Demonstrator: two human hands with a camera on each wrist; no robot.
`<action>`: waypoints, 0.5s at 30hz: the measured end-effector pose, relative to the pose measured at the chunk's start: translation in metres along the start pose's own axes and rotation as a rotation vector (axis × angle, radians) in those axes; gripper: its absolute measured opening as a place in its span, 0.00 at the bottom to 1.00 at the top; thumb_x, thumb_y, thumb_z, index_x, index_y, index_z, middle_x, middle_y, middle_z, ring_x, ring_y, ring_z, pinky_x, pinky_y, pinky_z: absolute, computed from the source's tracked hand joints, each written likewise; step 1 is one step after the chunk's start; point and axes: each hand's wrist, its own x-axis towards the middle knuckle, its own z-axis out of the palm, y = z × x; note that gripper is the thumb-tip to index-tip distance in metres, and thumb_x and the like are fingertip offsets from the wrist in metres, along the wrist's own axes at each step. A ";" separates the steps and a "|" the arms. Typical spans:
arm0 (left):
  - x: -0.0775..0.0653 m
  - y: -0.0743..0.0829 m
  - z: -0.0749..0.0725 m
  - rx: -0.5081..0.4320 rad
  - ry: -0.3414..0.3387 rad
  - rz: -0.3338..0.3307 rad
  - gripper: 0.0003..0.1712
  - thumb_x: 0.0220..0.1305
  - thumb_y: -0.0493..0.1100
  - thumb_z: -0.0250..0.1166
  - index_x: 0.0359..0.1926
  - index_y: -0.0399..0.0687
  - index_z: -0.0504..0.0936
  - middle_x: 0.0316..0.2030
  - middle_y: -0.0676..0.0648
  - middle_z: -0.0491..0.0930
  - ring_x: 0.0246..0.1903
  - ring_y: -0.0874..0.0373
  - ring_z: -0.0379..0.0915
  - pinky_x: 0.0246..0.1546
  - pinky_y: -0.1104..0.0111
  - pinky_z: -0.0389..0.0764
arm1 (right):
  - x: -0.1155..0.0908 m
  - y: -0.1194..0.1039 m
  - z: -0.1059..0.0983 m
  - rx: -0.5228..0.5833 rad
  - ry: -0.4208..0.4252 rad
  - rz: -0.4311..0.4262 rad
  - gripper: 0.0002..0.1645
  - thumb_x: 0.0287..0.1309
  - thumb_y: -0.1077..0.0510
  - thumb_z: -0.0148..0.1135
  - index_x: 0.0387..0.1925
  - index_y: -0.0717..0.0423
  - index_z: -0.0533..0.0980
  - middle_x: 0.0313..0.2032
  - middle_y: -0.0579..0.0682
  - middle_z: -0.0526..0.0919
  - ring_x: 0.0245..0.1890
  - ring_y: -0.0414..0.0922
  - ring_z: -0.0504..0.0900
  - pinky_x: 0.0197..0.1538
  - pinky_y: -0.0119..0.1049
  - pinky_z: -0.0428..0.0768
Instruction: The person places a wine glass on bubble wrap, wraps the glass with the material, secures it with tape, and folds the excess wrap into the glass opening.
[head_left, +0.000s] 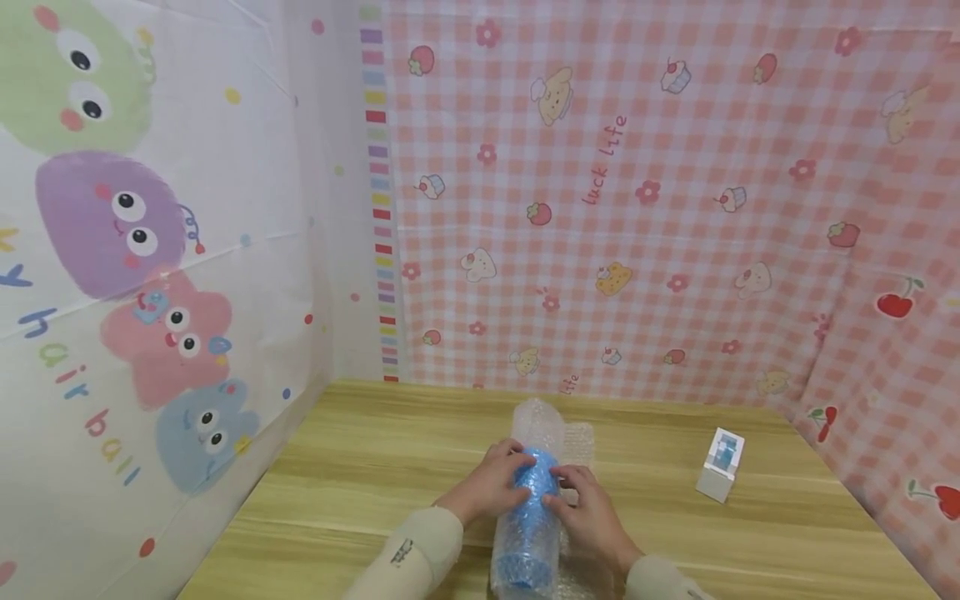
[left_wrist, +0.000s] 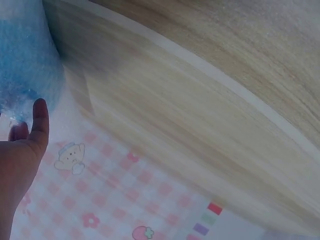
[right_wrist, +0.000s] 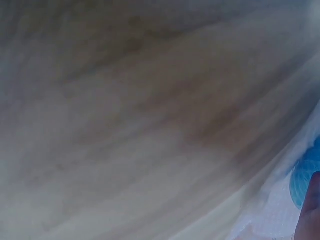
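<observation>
A blue cylinder-shaped object (head_left: 536, 525) lies lengthwise on the table inside clear bubble wrap (head_left: 537, 422), which extends past its far end. What the object is, the wrap leaves unclear. From the left side, my left hand (head_left: 492, 482) holds the wrapped cylinder, fingers bent over its far part. Opposite it, my right hand (head_left: 594, 510) grips the right side with fingers and thumb bent against the wrap. The left wrist view has the blue roll (left_wrist: 25, 60) at the upper left above the hand (left_wrist: 22, 162). Only a fingertip (right_wrist: 311, 202) shows beside the blue in the right wrist view.
A small white box (head_left: 722, 465) with a blue picture stands on the right of the wood-grain table (head_left: 360, 492). More bubble wrap (head_left: 579, 442) spreads right of the roll. A pink checked cloth (head_left: 615, 225) hangs behind; a cartoon-printed white sheet (head_left: 262, 208) hangs at left.
</observation>
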 end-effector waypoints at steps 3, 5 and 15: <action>0.001 -0.001 0.000 0.002 -0.001 -0.006 0.25 0.61 0.41 0.68 0.59 0.42 0.79 0.60 0.41 0.67 0.60 0.45 0.63 0.60 0.59 0.72 | -0.001 0.001 0.001 0.027 0.001 -0.005 0.21 0.59 0.62 0.69 0.54 0.63 0.76 0.54 0.57 0.75 0.54 0.57 0.77 0.49 0.48 0.83; 0.001 -0.001 0.000 0.009 -0.007 -0.006 0.25 0.61 0.42 0.68 0.60 0.43 0.78 0.60 0.42 0.68 0.61 0.46 0.63 0.61 0.59 0.71 | -0.001 0.002 0.002 0.045 0.000 -0.003 0.21 0.60 0.62 0.68 0.54 0.64 0.76 0.54 0.58 0.75 0.54 0.58 0.77 0.50 0.48 0.83; 0.002 -0.003 -0.001 0.033 -0.031 0.015 0.26 0.64 0.43 0.67 0.61 0.40 0.76 0.62 0.43 0.69 0.64 0.47 0.63 0.65 0.59 0.68 | -0.003 0.006 0.004 0.064 -0.008 0.042 0.23 0.61 0.59 0.68 0.56 0.64 0.74 0.55 0.59 0.74 0.55 0.59 0.77 0.51 0.48 0.82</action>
